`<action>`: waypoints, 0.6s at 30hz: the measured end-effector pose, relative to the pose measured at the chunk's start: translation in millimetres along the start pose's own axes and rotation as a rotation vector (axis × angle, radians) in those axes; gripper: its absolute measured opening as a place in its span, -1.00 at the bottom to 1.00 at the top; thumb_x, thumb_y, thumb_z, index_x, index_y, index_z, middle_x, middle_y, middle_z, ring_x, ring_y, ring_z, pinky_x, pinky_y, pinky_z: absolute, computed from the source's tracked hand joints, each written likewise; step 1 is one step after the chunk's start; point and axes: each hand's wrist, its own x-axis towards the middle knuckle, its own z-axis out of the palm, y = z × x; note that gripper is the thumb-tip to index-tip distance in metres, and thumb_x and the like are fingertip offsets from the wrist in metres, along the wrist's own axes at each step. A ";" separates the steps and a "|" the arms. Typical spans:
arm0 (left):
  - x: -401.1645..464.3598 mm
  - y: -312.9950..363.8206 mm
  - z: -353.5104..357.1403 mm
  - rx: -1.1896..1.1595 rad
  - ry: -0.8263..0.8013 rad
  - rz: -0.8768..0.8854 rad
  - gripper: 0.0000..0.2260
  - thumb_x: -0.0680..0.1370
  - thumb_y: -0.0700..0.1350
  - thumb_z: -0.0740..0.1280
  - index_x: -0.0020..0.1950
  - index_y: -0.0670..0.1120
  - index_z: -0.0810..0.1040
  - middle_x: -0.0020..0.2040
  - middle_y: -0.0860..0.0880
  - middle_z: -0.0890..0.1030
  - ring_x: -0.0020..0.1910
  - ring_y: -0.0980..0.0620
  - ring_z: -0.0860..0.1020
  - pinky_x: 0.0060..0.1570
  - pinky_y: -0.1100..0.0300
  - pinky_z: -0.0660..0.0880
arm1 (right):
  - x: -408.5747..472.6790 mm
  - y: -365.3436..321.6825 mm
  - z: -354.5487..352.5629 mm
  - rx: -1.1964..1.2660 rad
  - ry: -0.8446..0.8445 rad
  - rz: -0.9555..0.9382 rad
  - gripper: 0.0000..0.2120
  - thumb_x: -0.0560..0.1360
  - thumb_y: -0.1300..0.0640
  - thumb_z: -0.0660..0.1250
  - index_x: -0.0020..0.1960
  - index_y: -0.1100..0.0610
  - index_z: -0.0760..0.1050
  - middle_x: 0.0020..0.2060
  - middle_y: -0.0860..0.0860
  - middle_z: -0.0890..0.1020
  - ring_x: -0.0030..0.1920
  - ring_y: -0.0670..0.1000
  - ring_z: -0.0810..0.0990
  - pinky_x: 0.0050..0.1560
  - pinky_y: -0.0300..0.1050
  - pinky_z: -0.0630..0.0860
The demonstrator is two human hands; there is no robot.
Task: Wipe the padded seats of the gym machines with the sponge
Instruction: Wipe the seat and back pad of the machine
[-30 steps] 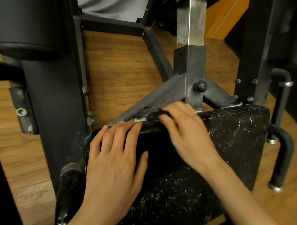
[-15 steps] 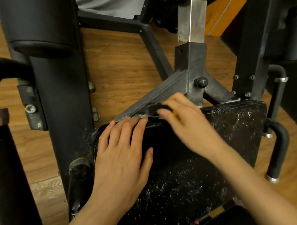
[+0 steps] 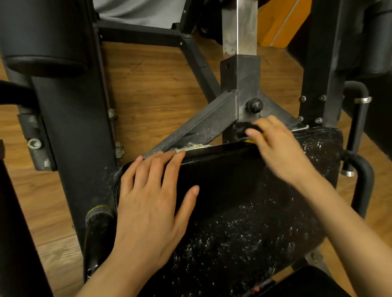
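Observation:
A black padded seat (image 3: 243,229) fills the lower middle, its surface speckled with white foam and drops. My left hand (image 3: 150,204) lies flat on the seat's left part, fingers spread, fingertips at the far edge. My right hand (image 3: 278,147) is at the seat's far edge, just below the metal post, closed on a dark sponge (image 3: 245,130) with a yellow underside; most of the sponge is hidden by the fingers. A smear of foam (image 3: 193,146) sits along the far edge between the two hands.
A grey steel post with a black knob (image 3: 255,105) and slanted braces rises behind the seat. Black frame uprights (image 3: 75,120) and a round pad (image 3: 43,29) stand left. A curved black handle (image 3: 360,178) is right of the seat. Wooden floor lies all around.
My right hand has slid the sponge to the right along the seat's far edge, from the middle toward the post. My left hand stays flat on the seat.

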 end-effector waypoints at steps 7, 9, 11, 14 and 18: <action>1.8 2.6 2.5 0.038 0.023 -0.012 -0.50 0.61 0.18 0.05 0.41 -0.09 0.42 0.27 -0.02 0.50 0.26 -0.06 0.44 0.39 -0.01 0.20 | -11.3 -63.5 35.1 0.077 0.003 -0.204 -0.77 0.63 0.07 0.17 0.13 0.17 0.51 0.02 0.03 0.46 0.10 0.04 0.42 0.16 -0.08 0.34; 1.4 2.2 1.8 0.046 0.027 -0.002 -0.51 0.61 0.15 0.07 0.42 -0.09 0.42 0.27 -0.01 0.49 0.26 -0.05 0.43 0.40 -0.01 0.20 | -7.6 -40.9 24.2 0.102 -0.005 -0.219 -0.78 0.62 0.08 0.19 0.13 0.16 0.52 0.02 0.04 0.50 0.11 0.04 0.46 0.15 -0.10 0.36; 1.6 2.2 1.1 0.045 0.033 0.008 -0.54 0.61 0.13 0.09 0.42 -0.09 0.42 0.27 0.00 0.49 0.27 -0.04 0.43 0.40 0.00 0.20 | -2.4 0.2 9.9 0.045 0.034 -0.104 -0.79 0.62 0.09 0.20 0.13 0.16 0.53 0.02 0.05 0.54 0.12 0.07 0.48 0.12 -0.15 0.33; 0.4 2.7 0.6 0.037 0.034 0.010 -0.56 0.61 0.09 0.13 0.43 -0.07 0.40 0.27 0.01 0.48 0.28 -0.01 0.42 0.44 0.01 0.16 | -13.9 21.8 10.1 0.105 0.267 0.048 -0.79 0.61 0.18 0.21 0.19 0.16 0.54 0.08 0.06 0.57 0.17 0.07 0.51 0.20 -0.20 0.34; 3.9 8.7 -1.2 -0.014 0.054 0.001 -0.59 0.59 0.02 0.16 0.42 -0.06 0.42 0.28 0.03 0.50 0.33 0.00 0.40 0.50 -0.02 0.06 | -69.2 -15.4 63.7 0.351 0.602 -0.007 -0.65 0.55 0.41 0.20 0.31 0.26 0.49 0.30 0.09 0.47 0.39 0.08 0.36 0.45 -0.09 0.26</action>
